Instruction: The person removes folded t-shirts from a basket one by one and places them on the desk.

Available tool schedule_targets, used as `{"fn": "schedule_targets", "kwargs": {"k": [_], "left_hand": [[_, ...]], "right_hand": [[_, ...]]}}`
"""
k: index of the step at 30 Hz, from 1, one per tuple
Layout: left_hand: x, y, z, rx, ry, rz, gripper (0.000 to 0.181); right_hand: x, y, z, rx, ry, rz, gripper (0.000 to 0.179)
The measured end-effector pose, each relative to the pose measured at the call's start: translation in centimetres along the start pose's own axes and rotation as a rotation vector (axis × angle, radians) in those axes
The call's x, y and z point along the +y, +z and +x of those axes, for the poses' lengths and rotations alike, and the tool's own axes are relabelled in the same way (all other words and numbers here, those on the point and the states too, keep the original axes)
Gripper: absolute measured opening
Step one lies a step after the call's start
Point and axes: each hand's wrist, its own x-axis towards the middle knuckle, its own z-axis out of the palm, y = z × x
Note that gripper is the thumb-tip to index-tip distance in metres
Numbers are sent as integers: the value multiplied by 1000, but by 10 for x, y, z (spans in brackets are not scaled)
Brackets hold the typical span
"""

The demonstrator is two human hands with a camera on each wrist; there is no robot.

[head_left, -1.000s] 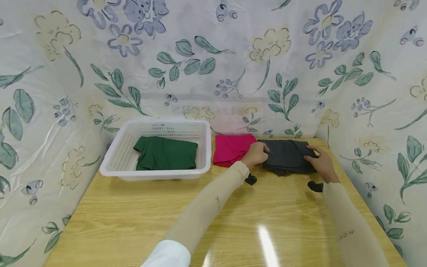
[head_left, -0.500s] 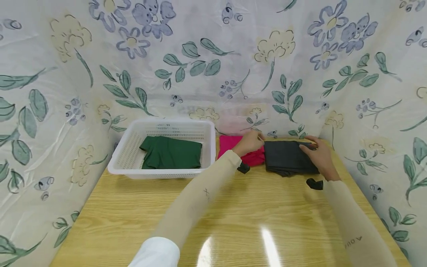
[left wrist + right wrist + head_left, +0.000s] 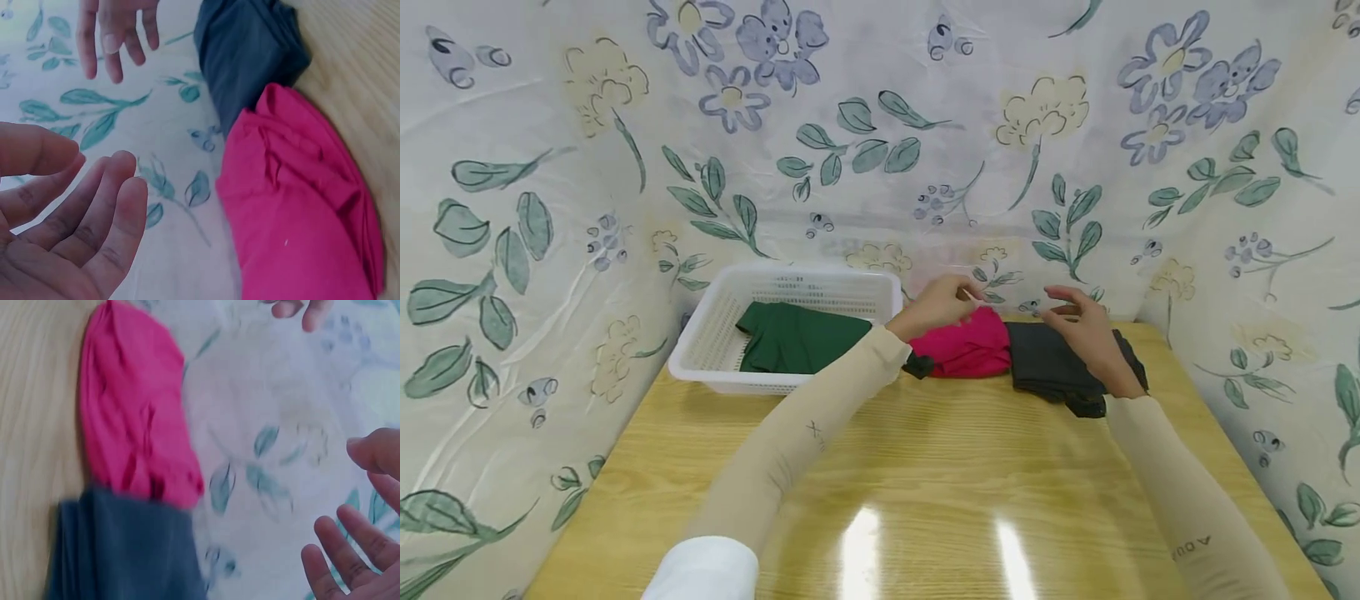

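Observation:
Folded pink cloth (image 3: pixel 970 346) lies on the table at the back, beside a folded dark grey cloth (image 3: pixel 1048 367); their edges meet. Above the pink cloth hovers my left hand (image 3: pixel 943 302), its fingers loosely bent and holding nothing; the left wrist view shows a gap between its fingers and the pink cloth (image 3: pixel 294 212). My right hand (image 3: pixel 1082 329) is raised over the dark grey cloth, thumb and fingers apart, with nothing in it. In the right wrist view the right fingers (image 3: pixel 356 540) are clear of the dark grey cloth (image 3: pixel 134 550).
A white perforated plastic basket (image 3: pixel 707 371) stands at the back left, with a folded green cloth (image 3: pixel 801 337) inside. Flowered sheeting (image 3: pixel 865 200) rises behind and at both sides of the wooden table (image 3: pixel 940 467).
The left hand has moved from the seam between the cloths leftward and up over the pink cloth. The right hand has let go of the dark grey cloth's right edge and lifted, shifting left.

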Motion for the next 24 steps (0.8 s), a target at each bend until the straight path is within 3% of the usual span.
{"fn": "schedule_targets", "kwargs": {"k": [10,17,24], "left_hand": [[-8,-49,-32,2,-8,38,22],[-25,-73,-52,15,-37,68,20],[-43,-100,-77,84,-89,76,26]], "right_hand": [[-39,43,11,-108,-38,72,55],[-58,82,15,-155,-55,114,53],[-75,121,16,-236,-115,135,55]]}}
